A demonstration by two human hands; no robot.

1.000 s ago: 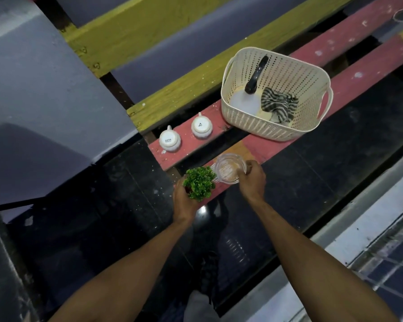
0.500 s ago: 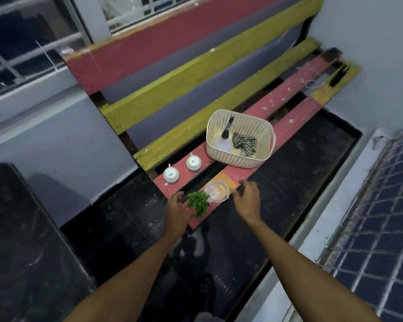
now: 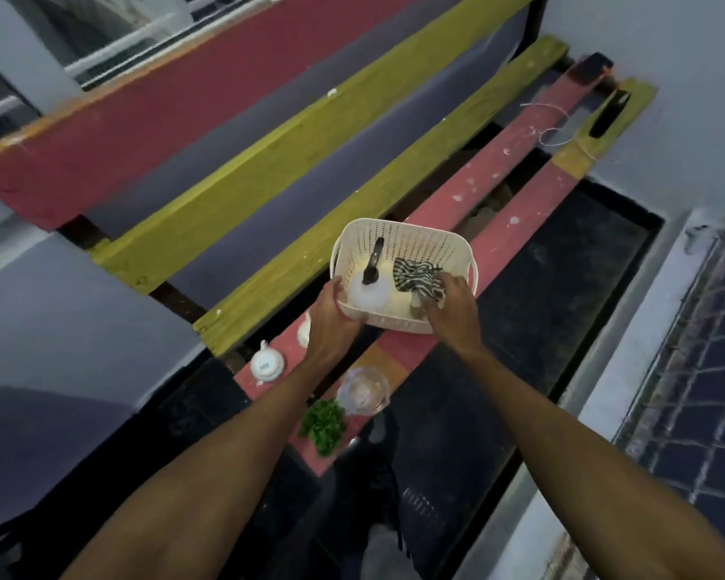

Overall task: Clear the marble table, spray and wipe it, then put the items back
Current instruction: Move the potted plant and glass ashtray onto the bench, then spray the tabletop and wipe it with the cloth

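Left hand (image 3: 331, 324) grips the near-left corner of the basket (image 3: 415, 244), thumb over the rim, fingers curled round the outside. Right hand (image 3: 453, 307) is down inside the basket at its near-right side, fingers bent into the striped cloth (image 3: 415, 274). It looks like a grip on the cloth, but the frame is motion-blurred there.

Slatted wooden bench (image 3: 294, 144) fills the far and left of the scene, with red and yellow planks; everything sits on its red seat slats. Dark polished floor (image 3: 540, 307) runs along the near and right side of the bench.

The basket is cream perforated plastic and stands on the seat slats, mid-scene. Inside it on the left is a white spray bottle (image 3: 367, 295) with its black trigger head pointing far. The black-and-white cloth is bunched on the right, just beside the bottle.

Near end of the seat, well apart from the basket:
- small green plant (image 3: 323, 424) at the slat's near edge
- clear glass cup (image 3: 363, 389) just right of the plant
- white ceramic pot (image 3: 266, 364) on the left slat
- second white pot (image 3: 304, 330), mostly hidden behind the left wrist
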